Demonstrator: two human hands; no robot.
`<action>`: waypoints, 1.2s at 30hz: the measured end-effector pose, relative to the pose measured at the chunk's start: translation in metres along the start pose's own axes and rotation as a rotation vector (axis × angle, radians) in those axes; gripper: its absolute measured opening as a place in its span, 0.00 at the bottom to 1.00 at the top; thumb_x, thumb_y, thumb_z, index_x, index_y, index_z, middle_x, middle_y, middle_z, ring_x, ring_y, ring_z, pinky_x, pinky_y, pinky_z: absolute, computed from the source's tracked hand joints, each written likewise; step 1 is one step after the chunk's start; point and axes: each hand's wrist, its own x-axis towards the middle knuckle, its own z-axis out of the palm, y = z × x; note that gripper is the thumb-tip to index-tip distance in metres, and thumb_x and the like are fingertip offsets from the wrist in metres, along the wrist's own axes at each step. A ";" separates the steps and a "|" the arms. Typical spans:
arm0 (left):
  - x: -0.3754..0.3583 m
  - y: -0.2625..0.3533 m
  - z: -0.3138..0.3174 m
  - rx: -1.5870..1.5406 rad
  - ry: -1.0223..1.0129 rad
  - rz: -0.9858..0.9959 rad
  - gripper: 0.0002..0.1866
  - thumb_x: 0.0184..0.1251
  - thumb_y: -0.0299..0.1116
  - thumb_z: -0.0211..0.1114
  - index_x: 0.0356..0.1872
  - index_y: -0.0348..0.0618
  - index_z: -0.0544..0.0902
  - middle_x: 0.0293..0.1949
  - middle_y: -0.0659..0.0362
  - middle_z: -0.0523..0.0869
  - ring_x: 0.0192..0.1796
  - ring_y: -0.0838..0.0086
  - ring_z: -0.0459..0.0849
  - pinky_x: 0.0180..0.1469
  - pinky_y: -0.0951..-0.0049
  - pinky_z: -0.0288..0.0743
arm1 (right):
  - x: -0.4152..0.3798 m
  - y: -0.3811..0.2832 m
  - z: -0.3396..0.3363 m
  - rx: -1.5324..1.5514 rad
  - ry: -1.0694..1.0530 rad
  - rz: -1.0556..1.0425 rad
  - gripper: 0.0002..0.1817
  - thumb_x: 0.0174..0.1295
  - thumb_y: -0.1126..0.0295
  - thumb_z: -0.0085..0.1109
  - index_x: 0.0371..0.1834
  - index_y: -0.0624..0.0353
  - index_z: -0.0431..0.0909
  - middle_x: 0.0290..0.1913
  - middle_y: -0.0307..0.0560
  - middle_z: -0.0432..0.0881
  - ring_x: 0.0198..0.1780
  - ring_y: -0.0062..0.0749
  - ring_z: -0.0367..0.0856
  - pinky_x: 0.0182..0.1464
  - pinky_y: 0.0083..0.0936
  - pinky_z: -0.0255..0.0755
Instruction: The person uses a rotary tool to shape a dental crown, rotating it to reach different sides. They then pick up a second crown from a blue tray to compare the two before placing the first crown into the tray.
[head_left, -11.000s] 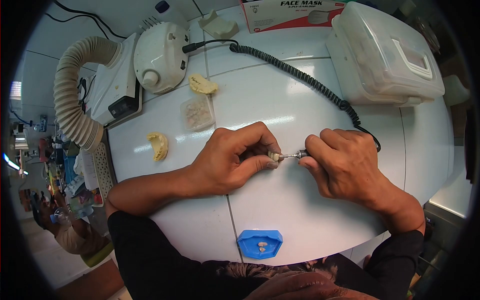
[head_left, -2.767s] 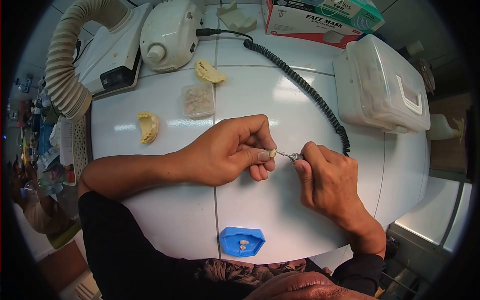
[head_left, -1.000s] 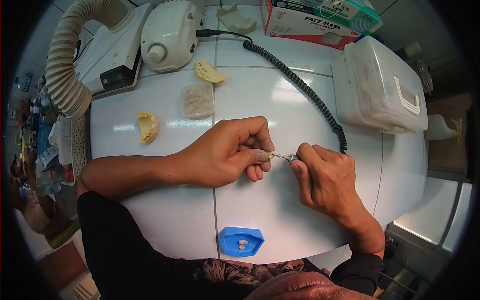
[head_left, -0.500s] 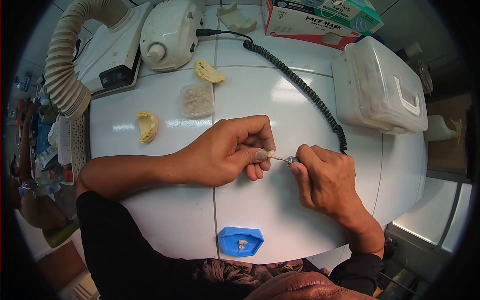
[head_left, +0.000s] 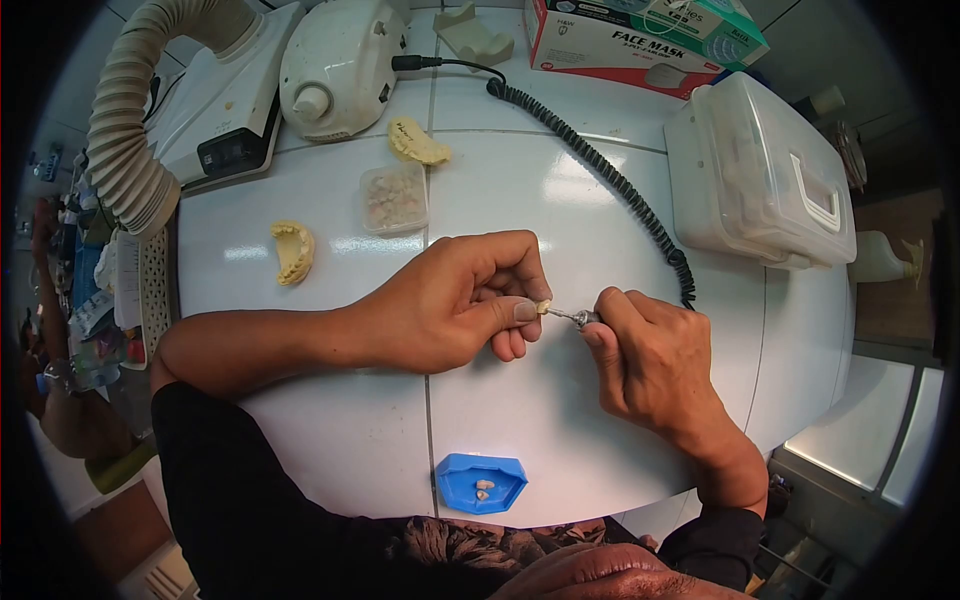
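Between thumb and fingers, my left hand (head_left: 470, 300) pinches a small cream dental piece that looks like a tooth crown (head_left: 542, 308). My right hand (head_left: 655, 350) is wrapped round a rotary handpiece (head_left: 585, 318), whose thin bur points left and meets the crown or comes very close to it. From the handpiece side, a black coiled cord (head_left: 600, 160) runs up to a white control unit (head_left: 335, 75). Nearer my body, a blue tray (head_left: 455, 492) holds a few small tooth-coloured pieces (head_left: 485, 490).
Left of my hands lie a yellowish dental cast (head_left: 292, 252), another cast piece (head_left: 418, 142) and a clear box of small pieces (head_left: 393, 198). A ribbed hose (head_left: 125, 130) arches at upper left. A white case (head_left: 760, 170) and face mask box (head_left: 620, 50) stand at upper right.
The crown has turned slightly in my left fingertips, and the bur's angle against it differs a little. Both hands stay in nearly the same place.
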 end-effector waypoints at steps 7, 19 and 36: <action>-0.001 -0.001 0.002 -0.040 0.020 0.011 0.05 0.90 0.24 0.63 0.56 0.33 0.80 0.45 0.54 0.90 0.44 0.79 0.91 0.50 0.77 0.89 | 0.000 -0.003 0.000 -0.031 0.001 0.047 0.16 0.83 0.58 0.64 0.35 0.53 0.77 0.22 0.43 0.74 0.20 0.44 0.78 0.23 0.41 0.69; 0.000 -0.001 0.002 -0.054 0.048 -0.005 0.07 0.89 0.26 0.65 0.57 0.32 0.81 0.46 0.53 0.92 0.45 0.78 0.93 0.51 0.77 0.91 | 0.000 -0.002 -0.003 -0.033 -0.039 0.058 0.16 0.83 0.57 0.64 0.36 0.53 0.77 0.22 0.43 0.75 0.20 0.45 0.79 0.24 0.42 0.70; -0.001 0.000 0.002 -0.019 0.059 -0.009 0.07 0.90 0.25 0.63 0.57 0.31 0.81 0.46 0.52 0.92 0.45 0.77 0.94 0.51 0.77 0.91 | -0.001 0.000 -0.003 -0.031 -0.023 0.051 0.16 0.83 0.58 0.64 0.36 0.53 0.77 0.22 0.43 0.74 0.19 0.44 0.78 0.23 0.41 0.69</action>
